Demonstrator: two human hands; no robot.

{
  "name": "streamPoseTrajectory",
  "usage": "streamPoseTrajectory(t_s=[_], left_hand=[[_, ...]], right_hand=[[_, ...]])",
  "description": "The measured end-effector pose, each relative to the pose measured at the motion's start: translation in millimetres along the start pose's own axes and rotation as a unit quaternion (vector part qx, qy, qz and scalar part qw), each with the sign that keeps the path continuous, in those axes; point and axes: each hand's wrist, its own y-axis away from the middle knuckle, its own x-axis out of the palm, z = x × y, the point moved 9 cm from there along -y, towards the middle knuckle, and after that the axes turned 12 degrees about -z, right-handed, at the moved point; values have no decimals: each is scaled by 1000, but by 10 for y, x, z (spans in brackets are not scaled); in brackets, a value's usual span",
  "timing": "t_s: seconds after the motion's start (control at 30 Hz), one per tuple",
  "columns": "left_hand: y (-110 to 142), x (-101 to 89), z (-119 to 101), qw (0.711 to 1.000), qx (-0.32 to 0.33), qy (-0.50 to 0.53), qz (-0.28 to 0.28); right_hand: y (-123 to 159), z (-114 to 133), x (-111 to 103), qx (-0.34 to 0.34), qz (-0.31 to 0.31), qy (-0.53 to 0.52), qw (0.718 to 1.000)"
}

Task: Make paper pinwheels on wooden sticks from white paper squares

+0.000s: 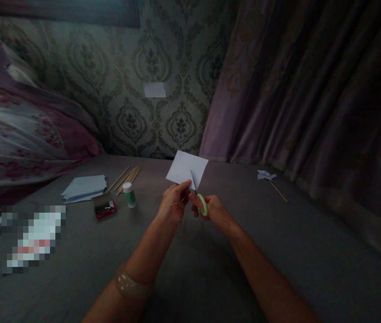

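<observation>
A white square sheet of paper (182,167) is held up in front of me, tilted, its near edge pinched by my left hand (174,199). My right hand (207,207) grips scissors (203,204) with pale green handles. One scissor blade lies over the paper's face and points away from me, toward its middle. Where the other blade sits, behind the sheet or against it, I cannot tell. The fingers of both hands are close together at the paper's near corner.
On the grey surface to the left are a stack of white paper (84,187), several wooden sticks (130,178), a green-and-white bottle (130,195) and a small red box (105,209) of dark bits. Far right lies a paper pinwheel (266,175) on a stick. A patterned wall and curtains stand behind.
</observation>
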Motion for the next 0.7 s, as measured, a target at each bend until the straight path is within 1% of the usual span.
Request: streamPoseTrajectory(t_s=[0.2, 0.33, 0.53, 0.7], left_hand=[[-15, 5, 5, 1000, 16, -3, 0], [-10, 8, 12, 1000, 15, -2, -1], [-7, 32, 30, 1000, 9, -6, 18], [1, 16, 20, 1000, 5, -4, 3]], right_hand=[[-16, -19, -20, 1, -6, -5, 1000], [-20, -36, -31, 6, -13, -3, 1000], [-46, -70, -32, 2, -19, -3, 1000], [-40, -63, -40, 2, -23, -1, 1000]])
